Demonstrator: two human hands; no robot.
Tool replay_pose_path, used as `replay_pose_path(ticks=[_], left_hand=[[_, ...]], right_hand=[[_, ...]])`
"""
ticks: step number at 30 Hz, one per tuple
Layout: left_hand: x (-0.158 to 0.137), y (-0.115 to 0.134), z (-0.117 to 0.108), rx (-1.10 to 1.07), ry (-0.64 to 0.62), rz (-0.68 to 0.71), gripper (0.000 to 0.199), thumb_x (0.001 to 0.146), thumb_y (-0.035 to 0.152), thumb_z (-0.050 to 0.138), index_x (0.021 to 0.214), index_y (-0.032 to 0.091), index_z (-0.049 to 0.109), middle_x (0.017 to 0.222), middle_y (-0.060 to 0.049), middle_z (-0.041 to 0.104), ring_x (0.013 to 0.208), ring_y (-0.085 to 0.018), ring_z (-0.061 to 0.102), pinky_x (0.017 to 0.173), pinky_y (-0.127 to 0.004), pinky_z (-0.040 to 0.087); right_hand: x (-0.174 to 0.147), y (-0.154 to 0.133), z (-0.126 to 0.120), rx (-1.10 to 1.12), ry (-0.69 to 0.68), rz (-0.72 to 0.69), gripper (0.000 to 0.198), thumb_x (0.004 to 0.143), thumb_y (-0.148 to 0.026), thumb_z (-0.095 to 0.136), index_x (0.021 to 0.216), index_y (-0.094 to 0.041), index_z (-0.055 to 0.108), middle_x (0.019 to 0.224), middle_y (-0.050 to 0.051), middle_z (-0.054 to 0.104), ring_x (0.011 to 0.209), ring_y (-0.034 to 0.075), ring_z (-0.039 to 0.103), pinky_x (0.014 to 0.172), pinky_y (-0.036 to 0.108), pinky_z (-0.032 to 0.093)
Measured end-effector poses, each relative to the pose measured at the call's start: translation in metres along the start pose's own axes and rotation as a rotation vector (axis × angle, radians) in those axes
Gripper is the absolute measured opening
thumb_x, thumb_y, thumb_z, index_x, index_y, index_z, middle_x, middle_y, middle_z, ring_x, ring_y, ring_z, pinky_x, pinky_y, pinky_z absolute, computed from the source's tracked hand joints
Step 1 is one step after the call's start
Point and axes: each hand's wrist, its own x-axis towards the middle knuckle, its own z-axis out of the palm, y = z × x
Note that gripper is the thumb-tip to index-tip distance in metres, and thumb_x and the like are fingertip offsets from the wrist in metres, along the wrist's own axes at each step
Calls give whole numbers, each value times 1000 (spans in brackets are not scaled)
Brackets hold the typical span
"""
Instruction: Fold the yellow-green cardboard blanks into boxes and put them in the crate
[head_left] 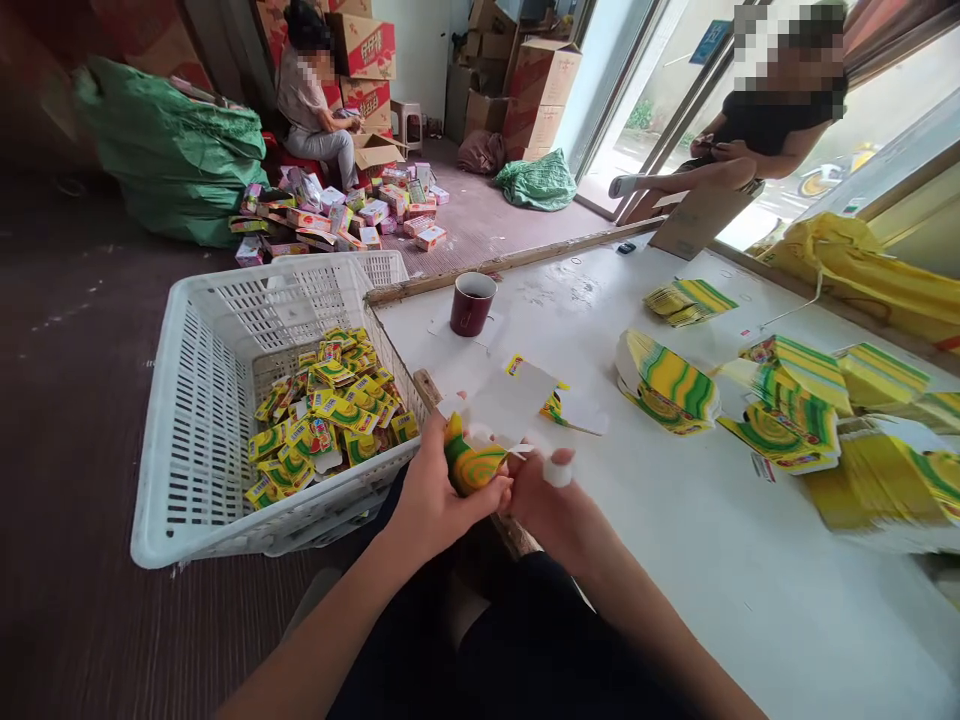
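A small yellow-and-green cardboard box [474, 468], partly folded with its white flaps standing out, is between my hands over the table's near edge. My left hand [433, 495] wraps round its left side, thumb across the printed face. At the right end, my right hand [551, 510] closes its fingers by a white flap; a white wrap [557, 472] covers one fingertip. Just beyond my hands, an unfolded carton blank [517, 392] lies white side up on the table. To the left, a white plastic basket [201, 410] contains many small folded boxes [337, 400].
A dark red mug [472, 305] stands on the white table [675, 560]. Stacks of flat carton blanks [667, 385] lie on the right. Two people sit beyond, one beside a heap of boxes [337, 218] and a green sack [169, 150]. Wooden strips edge the table.
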Motion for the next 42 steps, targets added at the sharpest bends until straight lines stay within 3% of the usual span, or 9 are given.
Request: replay_pose_path(ticks=[5,11,15,20,24,26,30,35,42], left_hand=[[-3,-1,-1,281,-47,101,60,71,28,73,120,25,40,99,-2,64,86,-20,66,74,-33,53],[-9,0,-3,481,-178,119,49,66,19,62,107,25,36,91,-2,60,79,-23,65,65,-32,48],[-4,5,-4,468,-232,43,42,67,18,59,101,25,34,92,-3,59,81,-24,65,67,-35,50],[2,4,3,382,-256,-105,57,69,22,62,115,22,28,109,-12,59,95,-30,65,77,-44,54],[3,-5,4,510,-124,4,65,64,15,63,120,17,31,122,-18,53,116,-34,56,94,-51,50],[5,-9,0,587,-68,65,60,65,12,62,119,18,38,119,-15,55,116,-34,56,97,-52,48],[8,-7,-14,605,-38,113,47,69,21,69,111,20,50,107,-9,64,104,-29,62,92,-46,52],[11,3,-29,558,-87,100,44,71,34,75,109,19,57,103,-9,69,98,-27,66,88,-41,54],[7,9,-36,578,-125,93,47,66,26,77,109,19,61,103,-8,70,98,-27,67,87,-40,55]], right_hand=[[-8,-12,3,-189,97,-79,36,60,-52,86,72,-22,69,64,-3,61,62,13,54,65,27,47],[-7,-11,6,-500,19,6,54,62,-59,82,98,-20,74,80,3,71,76,22,62,70,33,51],[-8,-10,6,-731,-80,-212,58,81,-69,58,115,-23,68,103,7,73,96,27,65,87,41,53],[-9,-4,1,-1112,-64,-474,45,91,-32,54,135,-23,55,130,11,64,117,27,61,99,41,51],[-5,-1,-10,-1178,98,-611,41,93,-15,41,126,-24,63,124,9,68,112,24,66,95,37,55],[-3,-1,-17,-1220,163,-706,44,94,-15,42,133,-24,59,132,10,64,123,25,61,101,39,52],[-3,-1,-27,-1418,26,-820,55,95,-23,50,149,-24,40,154,15,42,142,30,41,103,42,51],[-4,-8,-28,-1530,11,-808,29,99,-30,47,122,-26,64,144,17,52,126,30,59,88,41,59],[-9,-18,-22,-1479,-108,-777,12,90,-23,60,100,-24,67,124,15,61,124,30,60,90,42,57]])
